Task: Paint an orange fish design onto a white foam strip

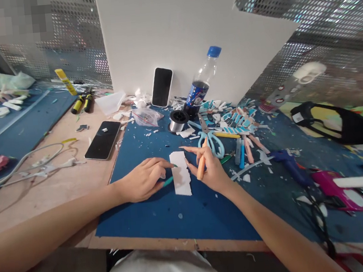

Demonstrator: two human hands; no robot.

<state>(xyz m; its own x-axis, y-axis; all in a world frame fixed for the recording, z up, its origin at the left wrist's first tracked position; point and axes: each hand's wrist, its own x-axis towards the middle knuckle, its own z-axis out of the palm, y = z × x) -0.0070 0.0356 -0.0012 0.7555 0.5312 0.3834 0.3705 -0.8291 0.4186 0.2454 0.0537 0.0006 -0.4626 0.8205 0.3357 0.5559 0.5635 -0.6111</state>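
A white rectangular piece of card or foam sheet (181,176) lies on the blue mat in front of me, its right edge jagged. My left hand (144,179) rests at its left side, fingers stretched out and thumb apart. The index fingertip touches the piece, and green nail tips show. My right hand (211,169) is at the opposite edge, with a slim orange pen-shaped tool (201,166) held between the fingers. Its index finger reaches over the top of the piece. Light blue scissors (212,139) lie just beyond my right hand.
Behind stand a cola bottle (196,88), a wire spool (178,121) and an upright phone (162,87). Another phone (103,140) lies left. Foam scraps (237,118) cover the back right; a blue glue gun (292,168) with its cable lies right. Pliers (82,101) are at back left.
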